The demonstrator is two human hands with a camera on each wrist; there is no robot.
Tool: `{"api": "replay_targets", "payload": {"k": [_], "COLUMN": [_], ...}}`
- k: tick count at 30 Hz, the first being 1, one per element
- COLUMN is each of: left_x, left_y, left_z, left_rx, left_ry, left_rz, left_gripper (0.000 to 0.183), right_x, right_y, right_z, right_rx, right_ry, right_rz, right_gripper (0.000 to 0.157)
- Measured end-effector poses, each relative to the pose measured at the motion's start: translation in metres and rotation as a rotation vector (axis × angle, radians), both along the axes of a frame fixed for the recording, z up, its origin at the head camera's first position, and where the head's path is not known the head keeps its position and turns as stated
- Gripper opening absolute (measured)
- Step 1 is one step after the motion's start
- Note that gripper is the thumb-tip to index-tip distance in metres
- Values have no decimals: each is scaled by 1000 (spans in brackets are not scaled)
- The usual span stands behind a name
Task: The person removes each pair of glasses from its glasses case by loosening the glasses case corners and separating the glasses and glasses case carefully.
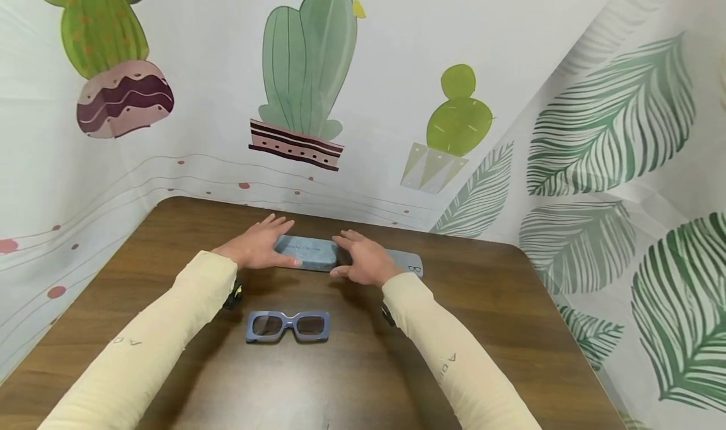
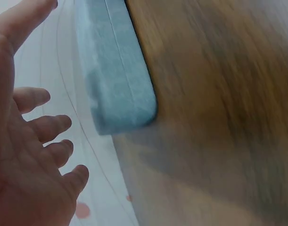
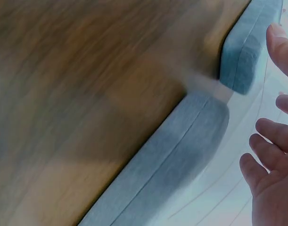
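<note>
A light blue glasses case (image 1: 309, 252) with faint lettering on its lid lies near the far edge of the table, between the two hands. At its left end is my left hand (image 1: 263, 244), fingers spread and thumb along the near side. My right hand (image 1: 365, 258) hovers by the right end with thumb and fingers apart. Both wrist views show relaxed fingers with nothing gripped; the left hand (image 2: 35, 136) is beside the blue case (image 2: 120, 70). Partly hidden behind the right hand is a grey-blue glasses case (image 1: 405, 261) with a small glasses drawing.
Blue-framed glasses (image 1: 288, 326) with tinted lenses lie nearer on the brown wooden table (image 1: 488, 329), between the forearms. A white cloth (image 1: 215, 89) printed with cacti and leaves hangs around the far and right sides of the table.
</note>
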State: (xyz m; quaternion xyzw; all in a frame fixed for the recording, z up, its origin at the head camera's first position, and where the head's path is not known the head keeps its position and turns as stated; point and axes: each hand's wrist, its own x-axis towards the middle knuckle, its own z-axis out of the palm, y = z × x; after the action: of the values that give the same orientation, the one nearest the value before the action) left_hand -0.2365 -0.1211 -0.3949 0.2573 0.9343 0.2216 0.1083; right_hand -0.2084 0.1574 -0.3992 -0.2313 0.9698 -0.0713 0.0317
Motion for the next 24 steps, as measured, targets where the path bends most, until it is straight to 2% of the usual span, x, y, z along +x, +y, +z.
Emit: {"api": "replay_targets", "payload": {"k": [11,24], "left_x": [5,16], "left_y": [34,78], "left_z": [10,10], "left_rx": [-36,-69], "left_ry": [20,47], "left_rz": [-69,-139], "left_gripper": [104,106], "right_x": [5,10], "right_y": [37,80], "right_z": [3,5], "right_rx": [-21,-18], "right_ry": [12,36], "right_rz": [-28,-72], "right_gripper": [83,82]}}
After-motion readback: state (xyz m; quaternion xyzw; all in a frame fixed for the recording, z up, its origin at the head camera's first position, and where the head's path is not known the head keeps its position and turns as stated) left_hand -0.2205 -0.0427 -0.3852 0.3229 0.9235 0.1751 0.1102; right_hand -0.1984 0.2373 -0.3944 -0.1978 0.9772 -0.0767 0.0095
